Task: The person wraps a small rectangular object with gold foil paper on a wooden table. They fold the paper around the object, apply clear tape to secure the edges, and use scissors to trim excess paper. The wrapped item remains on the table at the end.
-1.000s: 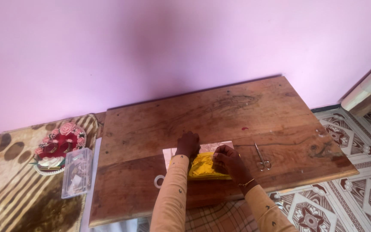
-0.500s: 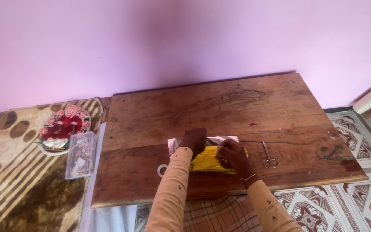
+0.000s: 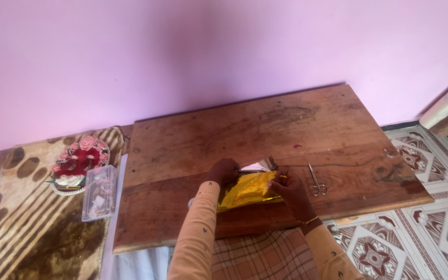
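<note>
**Gold foil sheet lifts off the wooden table between two hands**

While the shiny yellow-gold foil sheet [image 3: 246,190] lay flat on the table half a second ago, it now tilts up, its far right corner raised off the wood and its silvery underside showing as a pale flap at the far edge. Both hands have shifted slightly toward the far side with it, so the sheet appears to be mid-fold or mid-turn rather than pressed down.

The left hand [image 3: 223,171] sits at the sheet's far left corner, fingers curled down onto the foil; it looks closed on the edge, though the fingertips are hidden under the knuckles. The right hand [image 3: 290,186] is at the sheet's right edge, fingers pinched on the raised corner (a thin bracelet shows at the wrist). Both arms wear tan long sleeves.

The sheet rests near the front middle of the wooden table [image 3: 224,129], just ahead of the person's checked lap cloth. Small silver scissors [image 3: 315,182] lie on the wood just right of the right hand, untouched. To the far left, off the table, a clear plastic box [image 3: 99,193] sits on a brown patterned blanket [image 3: 32,233], beside a red and pink decorated plate [image 3: 78,162] of ornaments. A pink wall fills the background.
</note>
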